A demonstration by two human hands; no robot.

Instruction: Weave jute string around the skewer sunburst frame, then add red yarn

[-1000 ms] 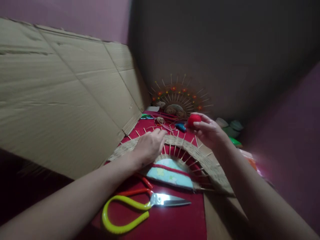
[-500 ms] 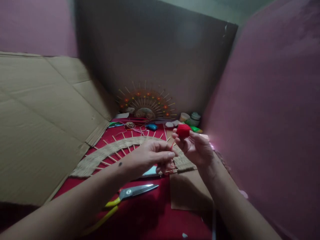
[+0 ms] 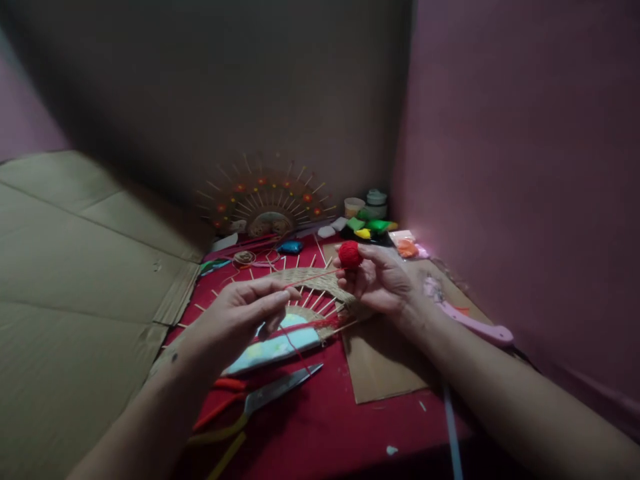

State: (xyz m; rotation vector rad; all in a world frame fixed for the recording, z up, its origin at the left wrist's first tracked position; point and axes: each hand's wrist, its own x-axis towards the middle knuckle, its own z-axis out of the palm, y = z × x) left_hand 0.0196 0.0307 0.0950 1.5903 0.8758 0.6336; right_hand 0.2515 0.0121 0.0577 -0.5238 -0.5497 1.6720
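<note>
My right hand (image 3: 383, 280) holds a small ball of red yarn (image 3: 349, 255) between thumb and fingers. From the ball a strand runs taut to my left hand (image 3: 257, 303), which pinches it; a loose length hangs below toward the scissors. Beneath my hands lies a woven half-round fan piece (image 3: 315, 277) with thin sticks radiating from it, partly hidden by my left hand. Red yarn (image 3: 327, 321) is wound at its right end. Inside its curve sits a pale blue piece (image 3: 280, 351). Scissors (image 3: 283, 390) with red and yellow handles lie open in front.
A finished-looking stick fan with orange flowers (image 3: 265, 193) leans at the back wall. Cardboard (image 3: 385, 367) lies under the right side, with a pink-handled tool (image 3: 477, 325) on it. Clay packets (image 3: 377, 225), jars (image 3: 376, 201) and twine (image 3: 245, 258) stand farther back. A large cardboard sheet (image 3: 90, 307) rises at left.
My hands have moved apart: the left went left and drew out a longer red strand from the ball. The view has turned to the right, and more of the pale blue piece shows.
</note>
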